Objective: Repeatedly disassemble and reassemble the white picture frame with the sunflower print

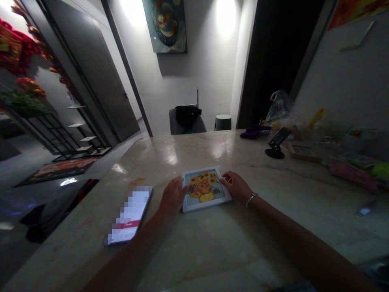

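Observation:
A white-framed picture [205, 205] of sunflowers in a vase lies face up on the stone-topped table [194, 247]. At its left edge, my left hand [174, 194] grips the frame, thumb on the front and fingers along the side. My right hand [236, 185] pinches the opposite side near the upper right, thumb and fingertips on the frame; a bracelet [252, 198] is on that wrist. Both hands' far fingertips are partly hidden. Just left of my left forearm lies a phone [133, 211] with a lit, pixelated screen.
A black phone stand [278, 144], a purple item [254, 132] and a small wooden frame [304, 152] stand at the table's right rear. Clear plastic bags [279, 107] and a pink item [351, 172] crowd the right side. A chair [174, 121] with a black bag is beyond the far edge.

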`<state>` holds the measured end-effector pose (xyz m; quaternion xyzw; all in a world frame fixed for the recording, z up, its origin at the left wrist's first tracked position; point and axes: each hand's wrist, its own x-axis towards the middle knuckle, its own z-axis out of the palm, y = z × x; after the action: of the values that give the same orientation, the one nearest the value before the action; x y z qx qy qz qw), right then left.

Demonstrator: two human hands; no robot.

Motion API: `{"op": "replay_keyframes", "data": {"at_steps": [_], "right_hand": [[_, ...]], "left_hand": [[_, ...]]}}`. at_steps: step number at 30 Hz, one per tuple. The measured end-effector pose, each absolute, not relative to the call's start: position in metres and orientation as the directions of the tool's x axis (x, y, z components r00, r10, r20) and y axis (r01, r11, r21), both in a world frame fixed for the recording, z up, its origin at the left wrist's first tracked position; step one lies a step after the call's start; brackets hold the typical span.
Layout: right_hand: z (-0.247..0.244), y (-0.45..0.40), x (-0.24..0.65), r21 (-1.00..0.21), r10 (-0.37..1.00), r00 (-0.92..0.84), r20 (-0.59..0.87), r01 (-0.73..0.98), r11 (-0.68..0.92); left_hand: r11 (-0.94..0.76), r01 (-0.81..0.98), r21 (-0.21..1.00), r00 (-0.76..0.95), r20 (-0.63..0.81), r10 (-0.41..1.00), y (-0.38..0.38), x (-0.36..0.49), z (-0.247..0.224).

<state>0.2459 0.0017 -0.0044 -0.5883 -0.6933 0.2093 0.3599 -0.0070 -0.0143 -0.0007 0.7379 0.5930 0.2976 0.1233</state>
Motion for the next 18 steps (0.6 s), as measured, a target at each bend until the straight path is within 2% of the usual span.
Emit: {"op": "replay_keyframes", "data": {"at_steps": [2, 4, 6, 8, 13, 18], "right_hand": [[-0.001, 0.002, 0.245, -0.832, 0.962, -0.080, 0.260, 0.486, 0.266], [0.004, -0.001, 0.243, -0.942, 0.964, -0.174, 0.202, 0.235, 0.240], [0.008, -0.005, 0.241, -0.987, 0.945, -0.292, 0.144, 0.020, 0.157], [0.012, -0.010, 0.239, -0.989, 0.917, -0.373, 0.143, -0.089, 0.118], [0.010, -0.010, 0.240, -0.971, 0.894, -0.394, 0.213, -0.184, 0.151], [-0.003, -0.003, 0.238, -0.996, 0.932, -0.354, 0.072, -0.070, 0.050]], "left_hand": [[-0.366, 0.552, 0.750, 0.158, 0.336, 0.928, -0.017, -0.003, 0.005], [-0.353, 0.272, 0.895, 0.217, 0.300, 0.929, -0.022, 0.002, 0.010], [-0.284, 0.073, 0.956, 0.266, 0.256, 0.929, -0.026, 0.007, 0.016], [-0.230, -0.037, 0.972, 0.272, 0.231, 0.934, -0.028, 0.009, 0.021], [-0.122, -0.156, 0.980, 0.228, 0.156, 0.961, -0.026, 0.007, 0.024], [0.016, -0.135, 0.991, 0.237, 0.017, 0.971, -0.019, 0.003, 0.012]]}}
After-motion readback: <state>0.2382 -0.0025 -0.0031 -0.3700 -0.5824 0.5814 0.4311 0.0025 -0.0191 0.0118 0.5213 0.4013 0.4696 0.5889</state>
